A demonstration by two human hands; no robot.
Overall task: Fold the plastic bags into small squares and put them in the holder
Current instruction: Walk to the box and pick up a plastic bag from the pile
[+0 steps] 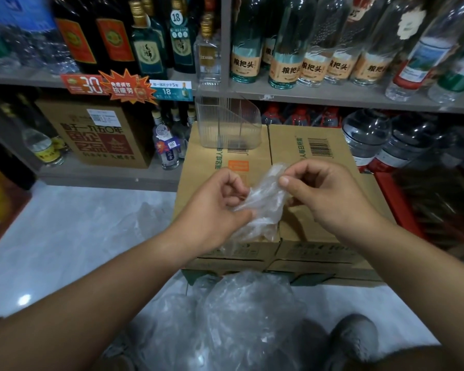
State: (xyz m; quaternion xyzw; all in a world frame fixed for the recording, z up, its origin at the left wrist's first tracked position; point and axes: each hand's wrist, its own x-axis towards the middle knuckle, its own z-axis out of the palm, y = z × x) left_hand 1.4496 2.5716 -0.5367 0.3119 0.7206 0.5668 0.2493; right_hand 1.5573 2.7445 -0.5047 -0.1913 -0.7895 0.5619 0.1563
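Clear plastic bag (pixel 263 202): bunched into a narrow strip, possibly part-folded, though the film is too clear to tell; held just above the near half of the cardboard boxes (pixel 316 145).
Left hand (pixel 214 207): fingers curled, pinching the bag's lower left edge.
Right hand (pixel 324 194): thumb and forefinger pinching the bag's upper end.
Ribbed clear holder (pixel 225 124): upright on the boxes' far edge.
Heap of plastic bags (pixel 241 317): on the floor, against the boxes' near side.
Liquor bottles (pixel 284 54): shelved behind the boxes.
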